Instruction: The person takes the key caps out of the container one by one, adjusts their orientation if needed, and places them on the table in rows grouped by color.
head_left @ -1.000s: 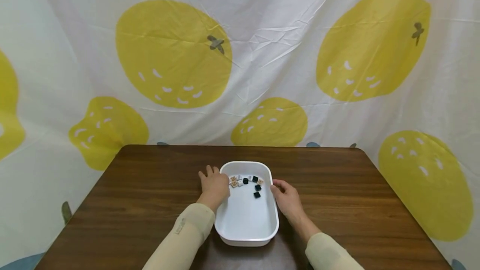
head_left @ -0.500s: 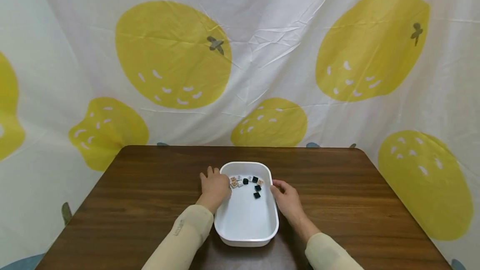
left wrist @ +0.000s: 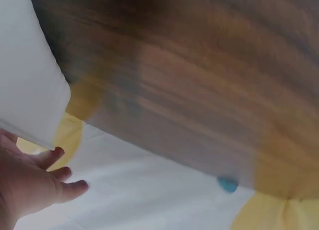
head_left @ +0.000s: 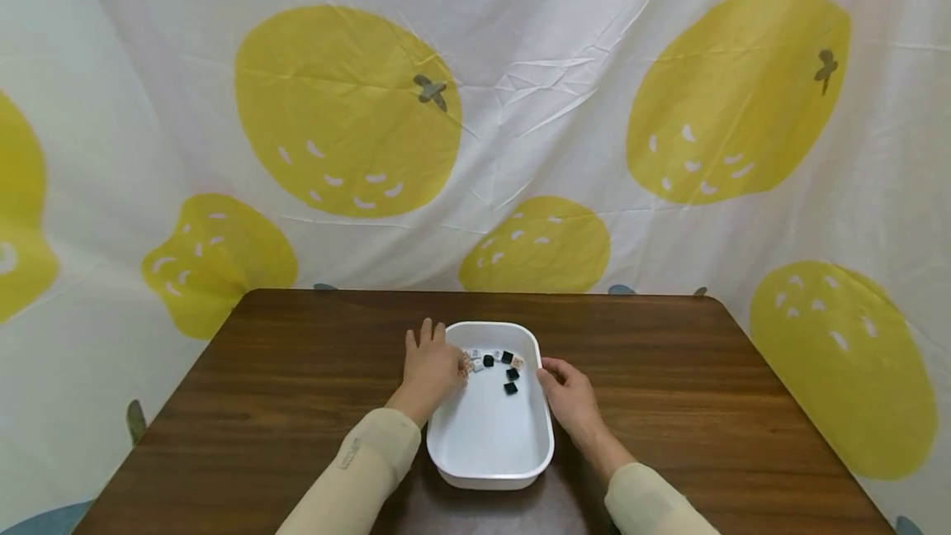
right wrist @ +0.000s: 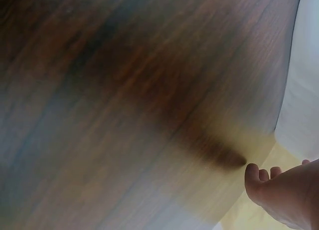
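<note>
At the far left of the tray, 3 fingers [head_left: 427,330] of the left hand [head_left: 432,373] spread apart, pointing away from the person over the left rim. The thumb and forefinger are on the inner side, hidden behind the back of the hand, so I cannot tell whether they pinch a tile or merely touch it.

Just to the right of that hidden tip sit the tan tiles [head_left: 467,366], partly covered by the hand; this short gap, or contact, looks like the relation that any pick-up turns on. The white tiles [head_left: 478,365] come next, and 2 black tiles [head_left: 488,361] stand among them in a loose row that crosses the far end of the tray [head_left: 490,436]. A further tan tile [head_left: 517,362] ends the row near the right wall, with 2 more black pieces trailing from there toward the person. The tiles look square, with no long axis to choose; the tray's own long axis runs away from the person, so the row lies across it.

For the left cluster the left hand is clearly nearer. The right hand [head_left: 570,400] is at the outside of the right wall, thumb and forefinger at the rim; whether they clamp it or only steady it is unclear. By position, that hand is nearer to the right-hand black pieces, with the wall between. Beyond everything spreads the brown table [head_left: 312,370]
</note>
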The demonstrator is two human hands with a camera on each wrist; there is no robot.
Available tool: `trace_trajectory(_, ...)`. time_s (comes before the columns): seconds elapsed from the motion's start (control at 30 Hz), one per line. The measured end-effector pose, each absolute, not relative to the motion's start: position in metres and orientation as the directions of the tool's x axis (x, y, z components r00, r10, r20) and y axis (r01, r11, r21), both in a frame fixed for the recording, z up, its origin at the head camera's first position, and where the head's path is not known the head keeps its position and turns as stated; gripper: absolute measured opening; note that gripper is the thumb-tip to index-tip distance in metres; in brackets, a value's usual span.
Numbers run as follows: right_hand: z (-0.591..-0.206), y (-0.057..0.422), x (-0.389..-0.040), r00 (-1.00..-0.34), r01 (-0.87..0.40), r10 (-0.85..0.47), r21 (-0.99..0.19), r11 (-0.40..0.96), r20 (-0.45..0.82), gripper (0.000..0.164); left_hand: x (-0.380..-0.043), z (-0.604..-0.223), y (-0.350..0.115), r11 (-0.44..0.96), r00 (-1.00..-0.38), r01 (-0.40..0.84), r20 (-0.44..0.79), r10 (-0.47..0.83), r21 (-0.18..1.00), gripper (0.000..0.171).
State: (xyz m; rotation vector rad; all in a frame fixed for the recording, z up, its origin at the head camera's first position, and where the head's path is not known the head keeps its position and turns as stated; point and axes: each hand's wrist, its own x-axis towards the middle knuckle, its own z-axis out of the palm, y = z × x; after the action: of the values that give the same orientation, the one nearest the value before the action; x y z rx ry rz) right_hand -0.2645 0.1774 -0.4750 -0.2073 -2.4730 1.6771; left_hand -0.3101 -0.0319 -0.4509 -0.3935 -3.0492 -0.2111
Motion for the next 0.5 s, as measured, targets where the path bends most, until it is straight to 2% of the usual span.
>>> trace_trajectory(0.1,-0.4748,0.1774,-0.2639,-0.98,0.029,0.195,-0.929,0.368,0.047,0.032,-0.3108,-0.4517,-0.031,0.944,-0.941,0.328,0.081,0.329,-0.024,0.02)
trace_trajectory(0.2,-0.4748,0.1771,-0.2639,-0.979,0.033,0.197,-0.929,0.369,0.043,0.032,-0.3122,-0.4541,-0.0303,0.918,-0.914,0.386,0.097,0.394,-0.091,0.018)
trace_trajectory(0.33,-0.4745,0.1766,-0.2641,-0.979,0.039,0.199,-0.929,0.369,0.038,0.032,-0.3126,-0.4562,-0.0293,0.88,-0.874,0.47,0.105,0.474,-0.063,0.009)
trace_trajectory(0.5,-0.4745,0.176,-0.2644,-0.979,0.042,0.202,-0.927,0.373,0.037,0.032,-0.3111,-0.4591,-0.0271,0.826,-0.822,0.562,0.079,0.563,-0.033,0.011)
